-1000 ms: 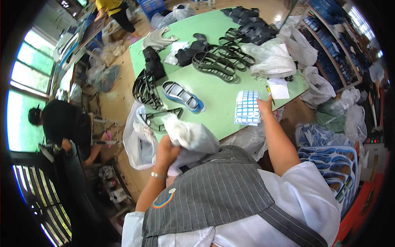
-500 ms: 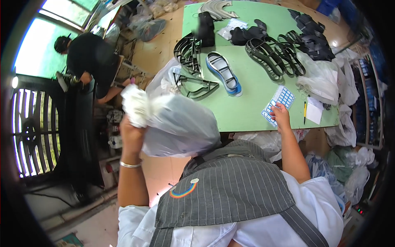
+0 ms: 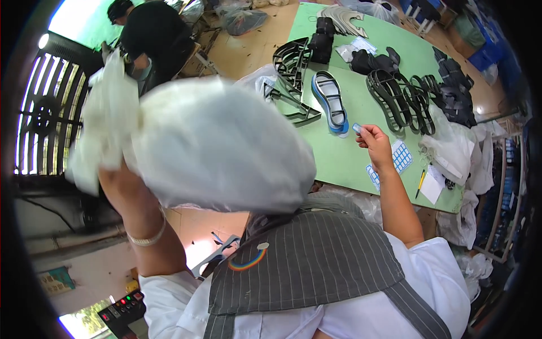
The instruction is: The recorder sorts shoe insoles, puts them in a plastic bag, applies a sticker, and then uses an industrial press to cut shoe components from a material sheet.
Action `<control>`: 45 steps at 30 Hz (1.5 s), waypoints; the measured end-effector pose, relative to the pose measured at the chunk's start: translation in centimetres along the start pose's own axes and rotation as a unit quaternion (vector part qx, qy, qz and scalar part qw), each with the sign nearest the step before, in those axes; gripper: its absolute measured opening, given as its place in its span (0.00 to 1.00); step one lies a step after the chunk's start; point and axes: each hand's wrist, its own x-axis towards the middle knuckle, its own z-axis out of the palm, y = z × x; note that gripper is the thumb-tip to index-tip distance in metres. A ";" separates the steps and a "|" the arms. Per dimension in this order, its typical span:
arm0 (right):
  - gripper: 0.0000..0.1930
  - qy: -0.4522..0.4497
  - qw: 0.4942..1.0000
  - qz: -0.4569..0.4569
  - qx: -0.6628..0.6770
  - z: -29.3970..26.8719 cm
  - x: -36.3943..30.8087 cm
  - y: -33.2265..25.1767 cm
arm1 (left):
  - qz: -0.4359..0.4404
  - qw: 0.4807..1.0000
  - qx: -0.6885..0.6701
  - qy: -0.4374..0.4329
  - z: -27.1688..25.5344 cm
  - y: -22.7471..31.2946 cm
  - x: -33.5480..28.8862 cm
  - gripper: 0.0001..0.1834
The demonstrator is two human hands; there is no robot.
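My left hand grips the gathered neck of a full, cloudy plastic bag, lifted at the left of my body. Motion blurs the bag, its contents cannot be made out, and its bunched top partly hides my fingers. Over the green table, my right hand pinches a small blue-and-white sticker label between thumb and fingers. Below that hand lies a sheet of blue-bordered labels, partly covered by my wrist. A blue-and-white shoe-sole-shaped piece rests just beyond the sticker.
On the green table lie black curved frames, black sole-shaped frames, dark bundles, a yellow pen and white paper. A person in black sits at far left. Shelving stands right.
The bag has risen and swung left toward me in my left hand. My right hand has come off the label sheet, now with one small sticker in its fingers. The view has shifted.
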 end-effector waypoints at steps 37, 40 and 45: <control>0.10 -0.358 0.883 -0.179 -0.243 22.0 12.1 8.0 | -0.438 0.809 -0.347 0.182 -8.9 -23.5 -7.4 0.29; 0.11 -0.361 0.879 -0.130 -0.283 23.2 12.0 8.5 | -0.436 0.806 -0.356 0.184 -9.4 -23.9 -8.1 0.30; 0.19 -0.286 0.863 -0.136 -0.393 24.5 11.9 8.7 | -0.430 0.811 -0.348 0.192 -9.0 -23.7 -8.6 0.30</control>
